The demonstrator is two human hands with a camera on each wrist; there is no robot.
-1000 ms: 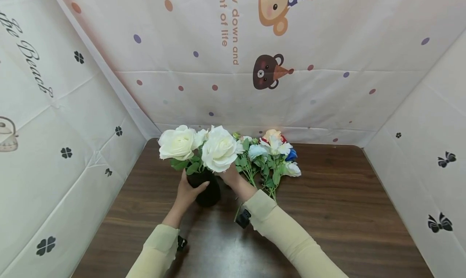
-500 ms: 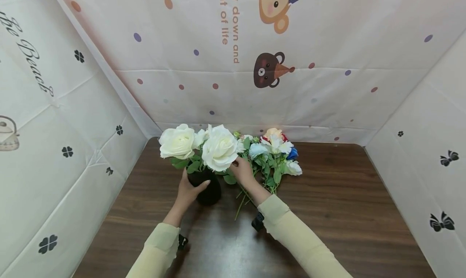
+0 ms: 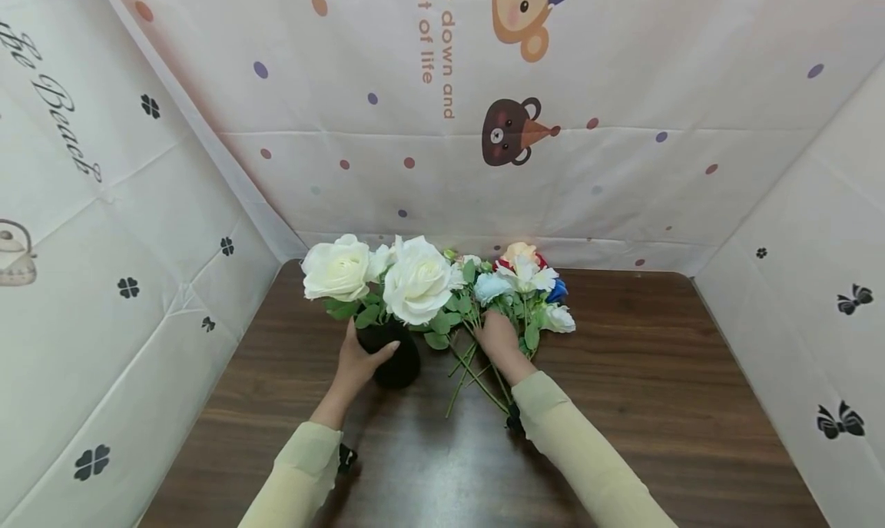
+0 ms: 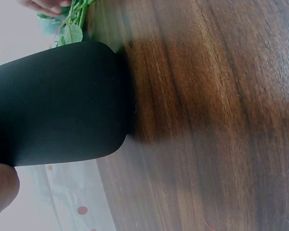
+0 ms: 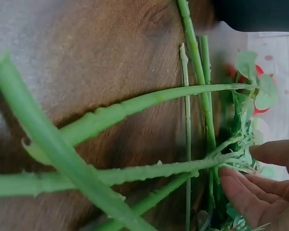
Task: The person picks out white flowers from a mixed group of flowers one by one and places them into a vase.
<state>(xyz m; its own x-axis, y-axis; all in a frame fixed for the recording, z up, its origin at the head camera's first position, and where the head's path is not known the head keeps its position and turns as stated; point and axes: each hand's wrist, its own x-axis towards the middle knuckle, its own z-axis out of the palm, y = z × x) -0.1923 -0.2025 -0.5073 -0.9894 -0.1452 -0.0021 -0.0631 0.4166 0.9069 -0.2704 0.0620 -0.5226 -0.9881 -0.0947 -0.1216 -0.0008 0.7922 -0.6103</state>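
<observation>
My left hand [image 3: 358, 365] grips a black vase [image 3: 399, 365] standing upright on the table; a bit of that hand also shows beside the vase in the left wrist view. Large white roses [image 3: 417, 280] with green leaves rise out of the vase mouth. To the right, my right hand [image 3: 496, 337] reaches among the stems of a pile of artificial flowers [image 3: 525, 278]. In the right wrist view, its thumb and fingers [image 5: 241, 192] stand apart beside several green stems [image 5: 135, 174], close to one stem near its leaves. Whether they touch it is unclear.
The flower pile lies at the back of the brown wooden table [image 3: 657, 405], with pale blue [image 3: 492, 287], peach, white, red and dark blue blooms. Bare stem ends point toward the front. A printed white cloth [image 3: 332, 105] encloses the table's back and both sides.
My right hand has moved right, away from behind the vase's white roses, to the flower pile, uncovering stems beside the vase. The left hand keeps its grip on the vase.
</observation>
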